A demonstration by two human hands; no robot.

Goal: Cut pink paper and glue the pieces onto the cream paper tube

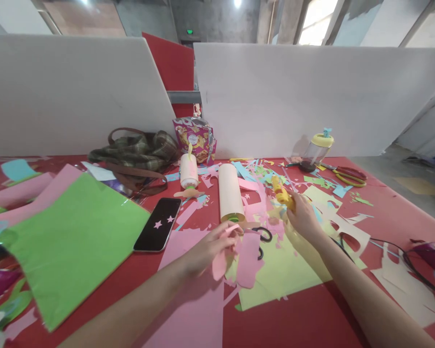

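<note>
My left hand (pixel 217 244) is closed on a piece of pink paper (pixel 220 263), its fingers just in front of a standing cream paper-covered cylinder (pixel 230 193). Black-handled scissors (pixel 264 235) lie partly beneath pink paper beside that hand. In my right hand (pixel 302 212) is a yellow tool that looks like a glue gun (pixel 283 195), its tip pointing up and away; my fingers hide part of it. A smaller cream cylinder (pixel 189 170) with a green strip on top stands behind, to the left. Yellow-green paper (pixel 286 270) lies below my right hand.
A phone (pixel 158 224) with two pink stars and a large green sheet (pixel 79 241) lie left. A plaid bag (pixel 141 150) and snack packet (pixel 195 140) stand behind. Right are a yellow-lidded jar (pixel 315 152), red-handled scissors (pixel 350 174), scraps and a purple tool (pixel 433 256) near black cords.
</note>
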